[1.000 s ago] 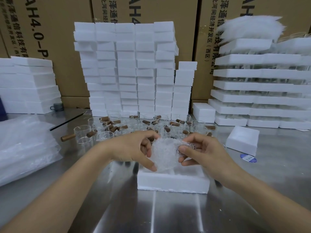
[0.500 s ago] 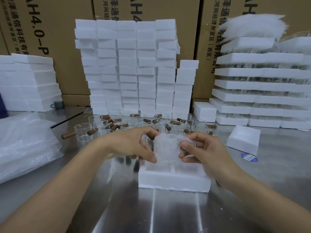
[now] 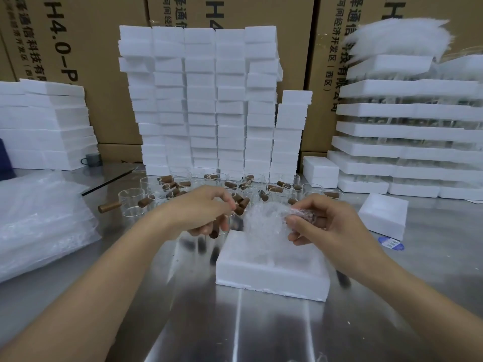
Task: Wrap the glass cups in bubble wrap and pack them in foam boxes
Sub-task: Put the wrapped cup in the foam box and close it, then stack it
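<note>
Pinching the bubble-wrapped cup at one end, the right hand holds it just above the foam box. The left hand hangs curled beside it; whether it grips anything I cannot tell. This cup looks wrapped but unboxed, and many bare glass cups wait behind.

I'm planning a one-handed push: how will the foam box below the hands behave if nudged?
The foam box is probably light and would likely skid on the shiny steel table. It looks stiff, with flat faces, but its ragged lower edge suggests it chips easily.
</note>
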### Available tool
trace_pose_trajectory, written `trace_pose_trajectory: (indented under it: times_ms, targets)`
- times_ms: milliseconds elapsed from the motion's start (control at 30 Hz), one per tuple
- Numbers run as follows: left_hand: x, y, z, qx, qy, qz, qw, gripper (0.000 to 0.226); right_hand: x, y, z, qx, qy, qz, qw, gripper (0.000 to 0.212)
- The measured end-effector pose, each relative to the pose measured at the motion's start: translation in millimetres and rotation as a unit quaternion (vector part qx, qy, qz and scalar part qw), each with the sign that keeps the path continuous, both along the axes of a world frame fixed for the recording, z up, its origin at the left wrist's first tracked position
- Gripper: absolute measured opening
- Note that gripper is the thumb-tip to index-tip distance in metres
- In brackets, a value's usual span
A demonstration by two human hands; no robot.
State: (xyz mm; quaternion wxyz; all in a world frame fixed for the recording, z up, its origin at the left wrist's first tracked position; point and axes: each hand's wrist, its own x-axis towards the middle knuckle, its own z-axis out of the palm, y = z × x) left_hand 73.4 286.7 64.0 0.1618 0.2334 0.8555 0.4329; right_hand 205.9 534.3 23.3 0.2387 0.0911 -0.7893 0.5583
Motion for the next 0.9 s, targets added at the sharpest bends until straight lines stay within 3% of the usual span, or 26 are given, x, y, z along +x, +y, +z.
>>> trace_pose_trajectory:
  times_ms: [200,567,733,900]
  targets:
    - [4,-3,-5,-0.125,0.008,-0.031,0.992,0.016,6,4,5,0.152,0.054,-0.052,0.986,0.010]
    - [3,-2,-6,-0.139,-0.004,-0.041,0.989,0.021,20,10,29,0.291,0.116,-0.127,0.941,0.015]
    - [2,-1,-8,-0.138,-0.006,-0.047,0.989,0.020,16,12,24,0.310,0.082,-0.100,0.942,0.009]
    - [2,-2,-7,-0.136,-0.005,-0.054,0.989,0.021,6,3,5,0.200,0.042,-0.054,0.977,0.008]
